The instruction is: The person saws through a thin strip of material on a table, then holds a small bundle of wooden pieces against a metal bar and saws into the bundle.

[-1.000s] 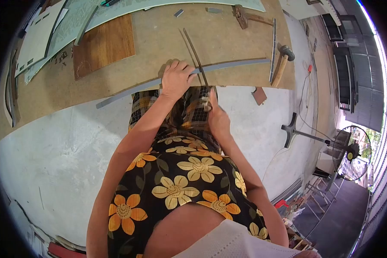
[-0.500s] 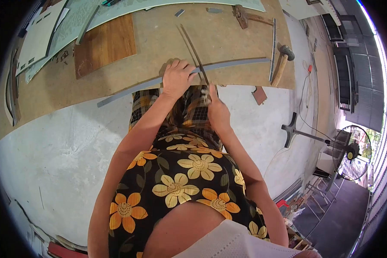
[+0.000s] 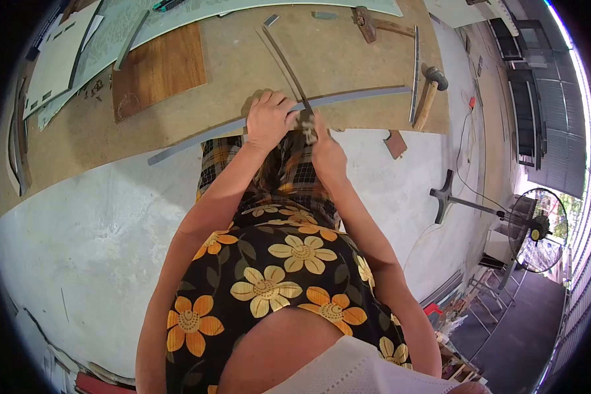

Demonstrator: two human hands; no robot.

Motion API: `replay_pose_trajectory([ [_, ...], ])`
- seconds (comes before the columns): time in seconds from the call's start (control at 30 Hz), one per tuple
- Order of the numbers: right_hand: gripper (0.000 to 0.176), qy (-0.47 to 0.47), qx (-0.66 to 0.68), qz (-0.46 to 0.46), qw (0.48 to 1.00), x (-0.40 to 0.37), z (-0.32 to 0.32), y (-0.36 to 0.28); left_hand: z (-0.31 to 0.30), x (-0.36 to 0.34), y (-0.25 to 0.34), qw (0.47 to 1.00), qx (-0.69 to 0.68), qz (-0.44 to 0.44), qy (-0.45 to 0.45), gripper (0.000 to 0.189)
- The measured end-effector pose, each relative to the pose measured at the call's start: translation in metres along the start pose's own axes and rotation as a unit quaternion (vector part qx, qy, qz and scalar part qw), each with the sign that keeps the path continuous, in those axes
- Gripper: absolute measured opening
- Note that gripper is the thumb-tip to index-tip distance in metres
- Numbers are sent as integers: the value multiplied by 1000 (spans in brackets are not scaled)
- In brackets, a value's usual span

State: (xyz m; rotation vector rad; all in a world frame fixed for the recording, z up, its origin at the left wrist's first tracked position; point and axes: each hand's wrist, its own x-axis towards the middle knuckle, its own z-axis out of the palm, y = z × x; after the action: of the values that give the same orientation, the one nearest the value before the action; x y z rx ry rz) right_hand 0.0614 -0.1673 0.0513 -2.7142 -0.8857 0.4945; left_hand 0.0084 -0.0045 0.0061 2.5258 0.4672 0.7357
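Note:
A long, thin grey strip [image 3: 361, 96] lies across the front part of the brown work table [image 3: 236, 59]. My left hand [image 3: 267, 119] holds the strip down near its middle, with the fingers over it and the thumb toward the saw. Just to the right, my right hand [image 3: 328, 156] is closed around the handle of a handsaw [image 3: 286, 64]. Its narrow dark blade crosses the strip right beside my left thumb and points away toward the back of the table. The handle is blurred and partly covered by my fingers.
At the table's right lie a hammer [image 3: 366, 26], a mallet [image 3: 429, 98] and a thin metal strip [image 3: 415, 75]. A wooden board [image 3: 157, 72] and pale panels [image 3: 59, 59] rest on the left. A brown offcut [image 3: 395, 144] and a standing fan [image 3: 537, 230] are on the floor.
My right hand has pushed the saw forward and slightly left, so the blade reaches farther over the table. My left hand and the grey strip stay nearly in place.

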Motion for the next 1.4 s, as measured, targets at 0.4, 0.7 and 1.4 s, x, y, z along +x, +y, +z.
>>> replay_pose_trajectory([
  [0.4, 73, -6, -1, 9, 1000, -14, 4, 6, 0, -2, -1, 1000, 8, 10, 8, 19],
  [0.7, 72, 76, 48, -75, 993, -37, 7, 15, 1, 1, -2, 1000, 9, 10, 16, 18],
  [1.4, 74, 93, -1, -81, 992, 21, 15, -4, -2, 1, -1, 1000, 14, 10, 4, 19],
])
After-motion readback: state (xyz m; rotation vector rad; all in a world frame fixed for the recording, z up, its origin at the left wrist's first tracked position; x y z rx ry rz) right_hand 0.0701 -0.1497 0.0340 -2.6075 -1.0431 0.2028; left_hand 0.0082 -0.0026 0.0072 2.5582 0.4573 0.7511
